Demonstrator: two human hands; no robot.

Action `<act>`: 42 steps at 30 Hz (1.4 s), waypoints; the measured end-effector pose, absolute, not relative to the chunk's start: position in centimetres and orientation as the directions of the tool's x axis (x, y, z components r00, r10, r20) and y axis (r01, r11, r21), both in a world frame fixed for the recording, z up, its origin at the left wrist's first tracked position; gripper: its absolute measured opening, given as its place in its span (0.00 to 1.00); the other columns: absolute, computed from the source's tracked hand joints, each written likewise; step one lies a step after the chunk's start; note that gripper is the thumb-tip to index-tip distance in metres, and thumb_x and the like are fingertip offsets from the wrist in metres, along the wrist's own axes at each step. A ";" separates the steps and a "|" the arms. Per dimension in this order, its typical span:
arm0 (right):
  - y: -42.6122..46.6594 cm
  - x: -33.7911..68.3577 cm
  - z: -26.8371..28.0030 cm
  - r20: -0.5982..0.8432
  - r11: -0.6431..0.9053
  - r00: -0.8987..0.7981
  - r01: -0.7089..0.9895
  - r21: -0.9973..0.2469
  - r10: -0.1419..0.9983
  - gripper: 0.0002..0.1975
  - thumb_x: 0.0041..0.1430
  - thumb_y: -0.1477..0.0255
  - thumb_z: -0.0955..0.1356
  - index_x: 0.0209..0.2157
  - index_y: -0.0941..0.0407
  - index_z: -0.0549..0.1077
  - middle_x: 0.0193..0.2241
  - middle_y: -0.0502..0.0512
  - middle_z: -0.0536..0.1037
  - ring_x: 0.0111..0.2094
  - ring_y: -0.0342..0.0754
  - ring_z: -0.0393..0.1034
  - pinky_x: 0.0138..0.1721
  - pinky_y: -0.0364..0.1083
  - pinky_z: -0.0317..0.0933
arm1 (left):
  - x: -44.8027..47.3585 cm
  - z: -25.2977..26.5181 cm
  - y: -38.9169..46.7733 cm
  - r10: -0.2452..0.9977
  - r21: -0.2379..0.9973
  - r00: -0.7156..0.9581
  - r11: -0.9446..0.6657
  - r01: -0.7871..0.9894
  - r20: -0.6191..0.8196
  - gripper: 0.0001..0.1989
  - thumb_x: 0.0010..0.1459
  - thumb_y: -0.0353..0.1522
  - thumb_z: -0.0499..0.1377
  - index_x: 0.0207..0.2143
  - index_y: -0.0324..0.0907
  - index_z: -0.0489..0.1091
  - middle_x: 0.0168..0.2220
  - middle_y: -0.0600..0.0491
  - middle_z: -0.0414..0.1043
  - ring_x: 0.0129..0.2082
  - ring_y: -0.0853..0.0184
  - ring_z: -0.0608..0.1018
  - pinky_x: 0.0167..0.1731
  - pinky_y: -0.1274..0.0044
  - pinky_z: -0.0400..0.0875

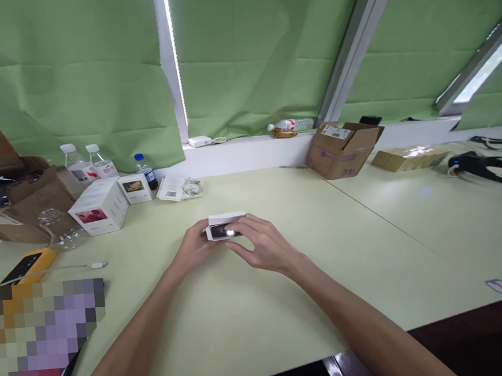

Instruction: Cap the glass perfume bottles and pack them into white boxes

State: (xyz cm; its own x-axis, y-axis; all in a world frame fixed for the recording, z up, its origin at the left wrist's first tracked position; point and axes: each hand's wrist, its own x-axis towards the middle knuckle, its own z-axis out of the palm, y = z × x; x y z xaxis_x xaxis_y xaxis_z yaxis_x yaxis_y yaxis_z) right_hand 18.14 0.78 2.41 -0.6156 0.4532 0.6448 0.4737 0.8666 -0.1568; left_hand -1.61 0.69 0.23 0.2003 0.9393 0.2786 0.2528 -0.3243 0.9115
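Observation:
A small white box (pixel 226 218) is held just above the table, its end facing me with the flap raised. Inside its opening shows something black and glossy (pixel 218 231) with a bright reflection; its kind I cannot make out. My left hand (pixel 197 242) is closed around the left side of the box. At the right side, the fingers of my right hand (pixel 261 242) grip the box and reach over the opening, covering part of the black thing. The right thumb sits lower, near the box's bottom edge, with a gap between it and the index finger.
On the left are white boxes (pixel 100 208), a clear jar (pixel 63 229), a yellow device (pixel 35 264), a white cable (pixel 97 265) and a blurred-out item (pixel 46 349). Behind stand bottles (pixel 145 172) and a plastic packet (pixel 177 188). A cardboard box (pixel 339 152) and black headset-like object (pixel 484 167) lie right.

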 end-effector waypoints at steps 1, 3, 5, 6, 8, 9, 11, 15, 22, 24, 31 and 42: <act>0.8 18.1 2.3 0.651 0.868 -0.615 0.474 -0.146 0.445 0.14 0.59 0.67 0.66 0.46 0.56 0.69 0.39 0.58 0.77 0.43 0.52 0.69 0.41 0.52 0.67 | -1.6 0.2 0.7 0.939 0.912 0.201 -0.326 0.249 0.281 0.23 0.49 0.40 0.62 0.46 0.40 0.71 0.44 0.47 0.75 0.42 0.58 0.76 0.41 0.71 0.70; 0.9 17.9 2.1 0.661 0.873 -0.617 0.473 -0.124 0.428 0.13 0.59 0.68 0.66 0.45 0.56 0.71 0.40 0.58 0.77 0.44 0.52 0.69 0.42 0.52 0.67 | -1.6 0.2 0.7 0.936 0.914 0.199 -0.332 0.232 0.289 0.23 0.48 0.40 0.62 0.47 0.40 0.71 0.45 0.47 0.75 0.41 0.59 0.76 0.40 0.71 0.70; 0.9 17.8 1.9 0.668 0.872 -0.615 0.478 -0.106 0.419 0.13 0.59 0.68 0.66 0.45 0.56 0.72 0.40 0.57 0.77 0.44 0.52 0.69 0.42 0.51 0.67 | -1.6 0.1 0.8 0.934 0.917 0.201 -0.337 0.215 0.296 0.23 0.48 0.39 0.62 0.47 0.41 0.71 0.45 0.47 0.75 0.40 0.59 0.76 0.40 0.71 0.70; 1.0 17.8 1.8 0.669 0.870 -0.615 0.483 -0.099 0.417 0.12 0.59 0.68 0.65 0.45 0.56 0.72 0.40 0.57 0.78 0.44 0.52 0.69 0.42 0.51 0.68 | -1.6 0.0 0.8 0.932 0.916 0.202 -0.342 0.210 0.301 0.23 0.48 0.39 0.62 0.47 0.41 0.71 0.45 0.47 0.75 0.40 0.59 0.76 0.40 0.71 0.70; 1.1 17.8 1.7 0.668 0.866 -0.616 0.492 -0.088 0.418 0.13 0.59 0.69 0.65 0.45 0.56 0.72 0.40 0.57 0.78 0.44 0.52 0.69 0.42 0.52 0.68 | -1.6 0.0 0.9 0.929 0.912 0.200 -0.352 0.213 0.312 0.23 0.48 0.38 0.62 0.47 0.41 0.71 0.45 0.47 0.75 0.41 0.59 0.76 0.41 0.71 0.70; 1.1 17.8 1.6 0.668 0.866 -0.619 0.493 -0.080 0.414 0.13 0.60 0.69 0.65 0.46 0.56 0.72 0.40 0.57 0.78 0.44 0.52 0.69 0.42 0.52 0.68 | -1.6 0.0 0.9 0.928 0.909 0.198 -0.355 0.218 0.315 0.22 0.48 0.38 0.62 0.46 0.41 0.71 0.44 0.47 0.75 0.41 0.59 0.76 0.41 0.71 0.70; 1.3 17.9 1.6 0.669 0.870 -0.628 0.490 -0.057 0.397 0.13 0.60 0.70 0.65 0.46 0.56 0.72 0.41 0.57 0.77 0.45 0.52 0.68 0.44 0.52 0.68 | -1.6 0.1 0.9 0.929 0.907 0.192 -0.355 0.225 0.316 0.22 0.47 0.38 0.63 0.46 0.41 0.71 0.44 0.47 0.75 0.41 0.59 0.76 0.41 0.71 0.70; 1.5 18.1 1.4 0.673 0.867 -0.638 0.498 -0.008 0.373 0.13 0.61 0.74 0.63 0.48 0.58 0.70 0.42 0.57 0.77 0.45 0.52 0.68 0.46 0.52 0.67 | -1.5 0.1 0.8 0.937 0.914 0.183 -0.334 0.231 0.297 0.23 0.47 0.37 0.63 0.47 0.42 0.71 0.44 0.48 0.75 0.41 0.59 0.76 0.41 0.71 0.71; 1.5 18.0 1.0 0.670 0.844 -0.639 0.535 0.034 0.378 0.13 0.61 0.73 0.63 0.47 0.56 0.71 0.44 0.57 0.76 0.45 0.52 0.66 0.38 0.49 0.67 | -1.8 -0.3 1.2 0.922 0.890 0.208 -0.374 0.263 0.326 0.21 0.49 0.33 0.60 0.48 0.42 0.71 0.45 0.49 0.74 0.43 0.60 0.75 0.41 0.73 0.70; 1.4 17.8 1.1 0.669 0.832 -0.638 0.552 0.053 0.381 0.14 0.61 0.73 0.62 0.47 0.56 0.71 0.43 0.58 0.75 0.44 0.52 0.66 0.36 0.49 0.66 | -1.8 -0.4 1.3 0.920 0.883 0.204 -0.382 0.271 0.335 0.20 0.49 0.32 0.59 0.47 0.42 0.71 0.45 0.49 0.74 0.42 0.61 0.75 0.40 0.73 0.70; 0.9 17.4 1.5 0.678 0.790 -0.607 0.609 0.062 0.414 0.14 0.60 0.72 0.63 0.47 0.56 0.71 0.41 0.60 0.73 0.43 0.52 0.65 0.37 0.50 0.65 | -1.8 -0.1 1.2 0.929 0.903 0.215 -0.351 0.249 0.302 0.21 0.49 0.31 0.58 0.48 0.42 0.70 0.45 0.50 0.74 0.40 0.62 0.76 0.40 0.73 0.69; 0.8 17.3 1.7 0.795 0.774 -0.240 0.497 -0.393 0.557 0.18 0.57 0.70 0.67 0.50 0.52 0.65 0.48 0.59 0.68 0.50 0.53 0.62 0.45 0.54 0.66 | -2.1 0.9 0.7 0.947 0.958 0.300 -0.187 0.217 0.117 0.21 0.49 0.38 0.62 0.47 0.41 0.72 0.46 0.49 0.74 0.45 0.57 0.75 0.46 0.68 0.67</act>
State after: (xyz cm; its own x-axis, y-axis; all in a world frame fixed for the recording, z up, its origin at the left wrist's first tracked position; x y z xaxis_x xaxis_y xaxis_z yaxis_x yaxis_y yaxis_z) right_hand 17.33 0.85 1.74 -0.2397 0.5574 0.7949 0.4974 0.7736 -0.3925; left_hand -2.07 0.70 0.91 0.2995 0.9469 0.1172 0.2167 -0.1871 0.9581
